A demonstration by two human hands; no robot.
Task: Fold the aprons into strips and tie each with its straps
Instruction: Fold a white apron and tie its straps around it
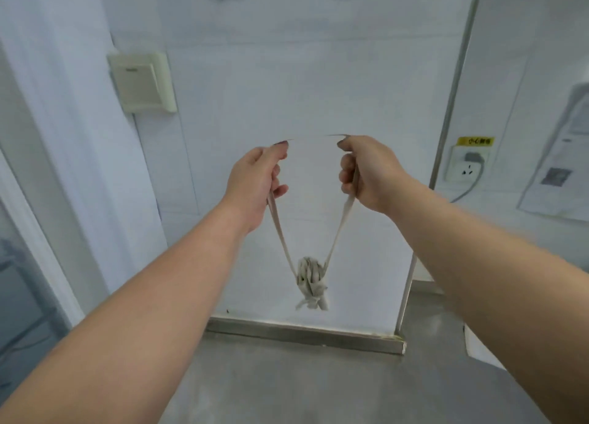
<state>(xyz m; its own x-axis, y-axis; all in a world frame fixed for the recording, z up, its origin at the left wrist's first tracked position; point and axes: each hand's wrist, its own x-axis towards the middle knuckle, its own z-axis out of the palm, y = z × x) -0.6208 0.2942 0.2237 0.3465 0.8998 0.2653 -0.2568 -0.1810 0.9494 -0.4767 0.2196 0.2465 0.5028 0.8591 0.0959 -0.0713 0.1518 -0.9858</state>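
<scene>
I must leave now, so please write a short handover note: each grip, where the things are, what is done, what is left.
Left grip: holds the left side of the thin beige fabric strap loop.
Right grip: holds the loop's right side.
The beige knotted cloth apron bundle hangs from the loop in the air, before the white wall, above the grey metal counter.
Done: this apron looks folded and tied.
Left: probably put it away; no other aprons in view.

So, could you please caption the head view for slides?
Tied apron bundle hangs by its strap from the left hand and right hand.
</scene>
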